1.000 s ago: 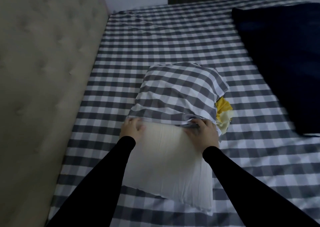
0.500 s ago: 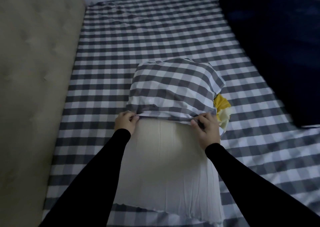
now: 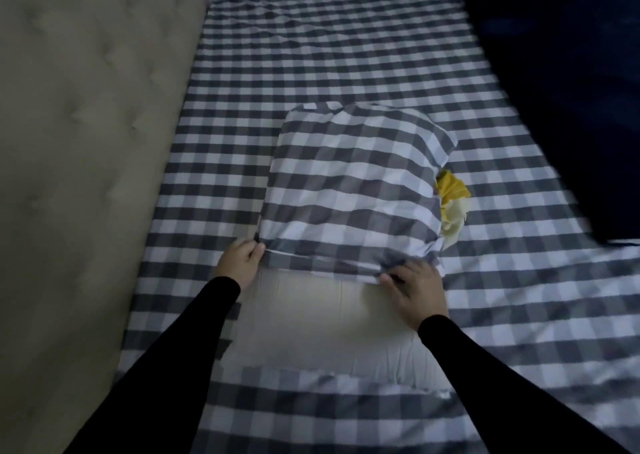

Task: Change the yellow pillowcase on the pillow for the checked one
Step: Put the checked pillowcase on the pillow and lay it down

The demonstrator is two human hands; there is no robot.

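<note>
Both hands — left hand (image 3: 240, 259), right hand (image 3: 414, 289) — pinch checked pillowcase (image 3: 353, 190) hem | pillow (image 3: 322, 325) half-bare

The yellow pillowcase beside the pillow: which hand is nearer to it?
Right. The right hand grips the checked pillowcase hem just below the yellow pillowcase; the left hand grips the hem's far side.

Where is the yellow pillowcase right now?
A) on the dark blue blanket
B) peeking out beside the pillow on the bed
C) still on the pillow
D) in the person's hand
B: the yellow pillowcase lies crumpled on the bed sheet, against the right side of the pillow, while both hands grip the checked pillowcase.
</note>
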